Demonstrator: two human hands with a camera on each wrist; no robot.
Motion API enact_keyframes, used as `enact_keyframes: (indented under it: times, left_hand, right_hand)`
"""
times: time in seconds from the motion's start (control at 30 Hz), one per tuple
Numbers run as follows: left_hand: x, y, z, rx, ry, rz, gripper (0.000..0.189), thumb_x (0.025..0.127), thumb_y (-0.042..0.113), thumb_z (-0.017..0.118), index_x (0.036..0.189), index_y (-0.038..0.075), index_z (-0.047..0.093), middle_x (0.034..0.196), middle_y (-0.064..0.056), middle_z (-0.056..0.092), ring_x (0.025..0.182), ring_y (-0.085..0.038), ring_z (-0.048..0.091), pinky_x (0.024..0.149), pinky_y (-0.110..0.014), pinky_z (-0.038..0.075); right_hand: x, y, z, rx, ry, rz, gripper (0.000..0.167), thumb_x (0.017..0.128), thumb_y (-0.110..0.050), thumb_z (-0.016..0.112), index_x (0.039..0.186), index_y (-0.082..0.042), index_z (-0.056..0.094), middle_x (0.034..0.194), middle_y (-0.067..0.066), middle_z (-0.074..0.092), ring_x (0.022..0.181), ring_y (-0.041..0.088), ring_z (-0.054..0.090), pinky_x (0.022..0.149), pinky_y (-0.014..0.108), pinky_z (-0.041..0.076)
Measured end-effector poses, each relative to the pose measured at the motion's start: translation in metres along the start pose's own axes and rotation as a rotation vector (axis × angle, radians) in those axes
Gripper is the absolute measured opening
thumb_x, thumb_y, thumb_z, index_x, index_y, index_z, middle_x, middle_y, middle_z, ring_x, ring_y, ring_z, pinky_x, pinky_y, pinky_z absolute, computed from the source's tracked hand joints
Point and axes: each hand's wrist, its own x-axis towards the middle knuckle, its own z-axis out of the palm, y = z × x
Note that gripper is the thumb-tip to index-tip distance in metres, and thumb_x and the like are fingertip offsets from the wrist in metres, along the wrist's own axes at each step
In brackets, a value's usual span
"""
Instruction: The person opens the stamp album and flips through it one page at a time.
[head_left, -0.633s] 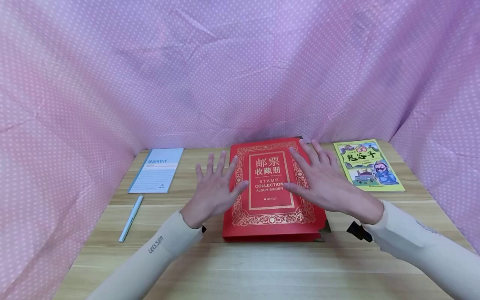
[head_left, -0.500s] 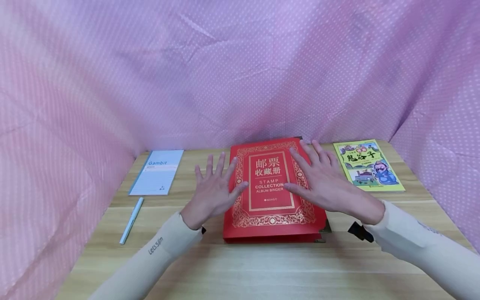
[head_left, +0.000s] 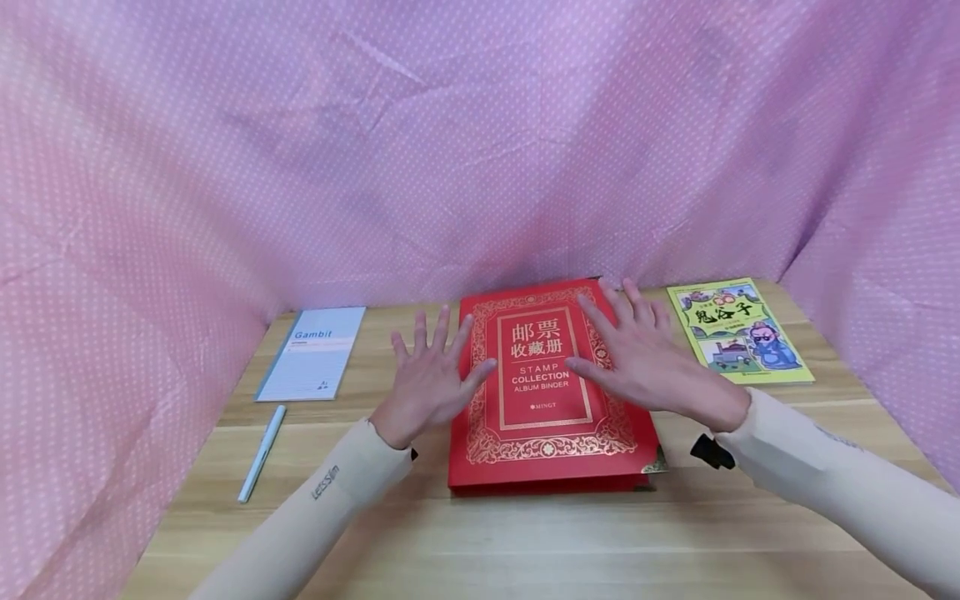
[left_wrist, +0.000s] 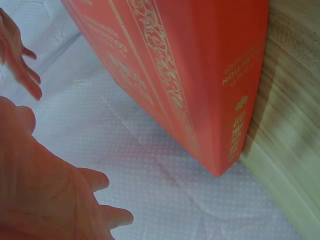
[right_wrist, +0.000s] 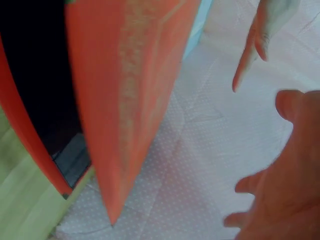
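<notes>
A red stamp collection album binder (head_left: 546,408) with gold ornament and metal corners lies on the wooden table. Over its left side hovers my left hand (head_left: 429,385), palm down with fingers spread. My right hand (head_left: 643,360) is held the same way over the right side, thumbs pointing toward each other. In the left wrist view, a gap shows between the left hand (left_wrist: 50,185) and the album's spine (left_wrist: 240,95). The right wrist view shows the right hand (right_wrist: 287,187) apart from the cover (right_wrist: 107,115), with dark space between the two covers. Neither hand holds anything.
On the left, a pale blue Gambit notebook (head_left: 311,354) lies above a light blue pen (head_left: 262,454). A yellow comic-style book (head_left: 741,331) lies at the right. Pink dotted cloth (head_left: 480,150) hangs behind and beside the wooden table (head_left: 540,542).
The head view has tilted slightly, so the album, notebook and pen appear a little lower. My right hand has drifted slightly left; both hands stay spread above the album.
</notes>
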Motion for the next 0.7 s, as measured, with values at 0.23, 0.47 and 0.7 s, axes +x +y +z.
enact_keyframes:
  times: [0.23,0.47,0.7]
  left_hand:
    - [0.006,0.003,0.001,-0.008,0.010,-0.003,0.080,0.090,0.069,0.030,0.153,0.024,0.011,0.158,-0.010,-0.001,0.140,-0.041,-0.009,0.102,-0.067,-0.008]
    - [0.007,0.003,0.003,-0.016,-0.021,-0.013,0.079,0.090,0.069,0.028,0.153,0.026,0.009,0.157,-0.007,-0.007,0.139,-0.037,-0.015,0.101,-0.064,-0.016]
    - [-0.001,-0.001,0.011,-0.033,0.003,0.014,0.080,0.091,0.064,0.038,0.153,0.019,0.017,0.157,-0.012,0.004,0.141,-0.039,-0.005,0.105,-0.065,0.001]
  right_hand:
    - [0.007,0.003,0.006,0.049,0.029,0.005,0.090,0.085,-0.065,0.051,0.153,-0.016,0.016,0.157,0.015,0.000,0.140,0.038,-0.010,0.104,0.065,0.002]
    - [0.009,0.002,0.011,0.096,0.000,-0.001,0.090,0.086,-0.063,0.052,0.153,-0.018,0.012,0.156,0.016,0.001,0.140,0.037,-0.013,0.104,0.065,0.000]
    - [-0.006,0.011,0.015,0.187,-0.033,-0.023,0.083,0.090,-0.055,0.052,0.153,-0.021,0.010,0.156,0.014,0.004,0.138,0.041,0.007,0.103,0.066,0.014]
